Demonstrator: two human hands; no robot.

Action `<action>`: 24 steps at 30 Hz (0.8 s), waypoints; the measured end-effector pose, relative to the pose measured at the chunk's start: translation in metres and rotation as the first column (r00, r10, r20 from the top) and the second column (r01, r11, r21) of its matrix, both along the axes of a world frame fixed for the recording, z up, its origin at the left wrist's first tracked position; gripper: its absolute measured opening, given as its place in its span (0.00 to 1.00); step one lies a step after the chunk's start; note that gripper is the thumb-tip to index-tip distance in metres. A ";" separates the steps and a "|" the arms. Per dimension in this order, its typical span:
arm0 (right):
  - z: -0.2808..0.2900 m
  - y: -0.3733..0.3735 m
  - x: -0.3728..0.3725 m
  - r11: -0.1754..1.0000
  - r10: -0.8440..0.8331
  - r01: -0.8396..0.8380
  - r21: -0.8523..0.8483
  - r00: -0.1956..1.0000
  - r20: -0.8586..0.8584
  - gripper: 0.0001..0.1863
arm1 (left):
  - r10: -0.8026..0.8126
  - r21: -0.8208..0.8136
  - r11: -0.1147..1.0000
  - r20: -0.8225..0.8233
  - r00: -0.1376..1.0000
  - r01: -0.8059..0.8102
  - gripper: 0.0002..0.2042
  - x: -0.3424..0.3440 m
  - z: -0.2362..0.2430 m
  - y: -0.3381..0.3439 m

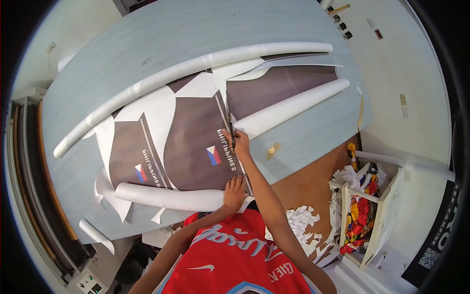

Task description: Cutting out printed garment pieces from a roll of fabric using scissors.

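My right hand (238,141) is closed round the handles of dark scissors (228,115), whose blades point away from me along the edge of a dark printed panel (188,142). That panel carries a small flag and white lettering, and it is part of a large white paper sheet (144,103). Nearer my body, my left hand (235,192) lies flat with fingers stretched, at the panel's lower edge and the end of a rolled part of the paper (171,197). A second dark panel (131,152) with a flag lies to the left, and another (279,88) lies to the right.
A long white paper roll (196,64) curves across the far side of the blue-grey table (196,24). A loose curled strip (97,236) sits at the left edge. Paper scraps (299,223) and a crate (372,196) of colourful material are on the floor at right.
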State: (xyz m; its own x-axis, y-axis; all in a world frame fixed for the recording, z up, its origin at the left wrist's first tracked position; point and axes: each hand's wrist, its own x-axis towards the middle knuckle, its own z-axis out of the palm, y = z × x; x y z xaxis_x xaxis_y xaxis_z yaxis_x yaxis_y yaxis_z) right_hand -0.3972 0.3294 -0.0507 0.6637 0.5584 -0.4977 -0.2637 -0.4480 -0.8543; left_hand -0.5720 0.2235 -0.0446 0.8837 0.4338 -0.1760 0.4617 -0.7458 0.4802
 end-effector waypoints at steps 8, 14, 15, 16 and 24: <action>0.012 0.025 0.010 0.999 -0.027 0.028 0.016 0.996 -0.079 0.27 | 0.015 -0.016 1.000 0.000 1.000 -0.015 0.42 0.002 0.004 0.001; 0.008 0.044 0.018 0.999 -0.031 0.032 0.005 0.999 -0.025 0.28 | 0.010 -0.014 1.000 -0.005 1.000 -0.011 0.41 0.004 0.004 0.000; 0.006 0.044 0.018 1.000 -0.027 0.027 0.013 1.000 -0.011 0.28 | 0.006 -0.029 1.000 -0.010 1.000 -0.007 0.40 0.004 0.003 0.000; 0.006 0.045 0.017 1.000 -0.023 0.024 0.021 1.000 -0.005 0.28 | 0.010 -0.021 1.000 -0.004 1.000 -0.010 0.40 0.005 0.005 0.001; 0.022 0.038 0.014 0.999 -0.014 0.016 0.037 0.998 -0.054 0.27 | 0.059 -0.084 0.995 0.042 0.997 -0.056 0.32 0.010 0.010 0.005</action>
State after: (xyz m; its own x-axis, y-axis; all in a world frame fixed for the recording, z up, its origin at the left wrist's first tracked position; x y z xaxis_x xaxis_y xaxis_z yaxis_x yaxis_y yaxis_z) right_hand -0.3830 0.3678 -0.0285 0.6450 0.5673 -0.5119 -0.3168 -0.4112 -0.8547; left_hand -0.5621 0.2287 -0.0341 0.8655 0.4697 -0.1741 0.4793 -0.6756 0.5602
